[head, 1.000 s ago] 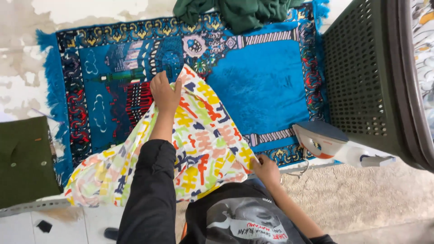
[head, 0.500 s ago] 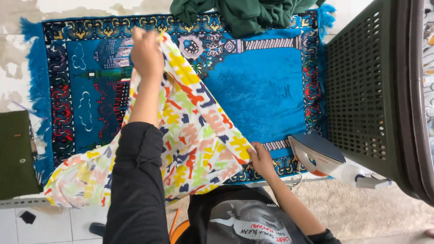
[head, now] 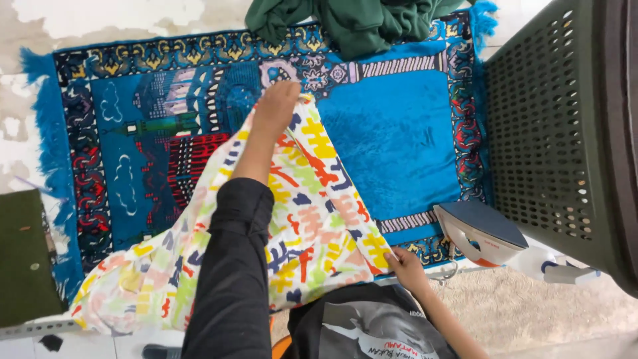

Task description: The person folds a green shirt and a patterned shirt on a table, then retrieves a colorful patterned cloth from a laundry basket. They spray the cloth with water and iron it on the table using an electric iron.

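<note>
The blue rug (head: 392, 133) with a dark patterned border lies flat on the floor and is the landmark here. At its right edge stands a dark green perforated basket (head: 551, 133), the tallest thing beside it. On the far edge of the rug lies a heap of dark green clothes (head: 359, 20). Across the near left part of the rug spreads the patterned cloth (head: 312, 226), white with yellow, red, blue and green shapes; it is lifted in the middle and hangs down to the near left corner of the rug. At the near right corner of the rug rests a white iron (head: 482, 233) with a dark blue sole turned up. No package or label can be read clearly.

The left hand (head: 276, 110), in a black sleeve, is closed on 1 upper corner of the cloth, over the middle of the rug. The right hand (head: 405, 266) pinches the cloth's lower right edge at the near border of the rug.
</note>
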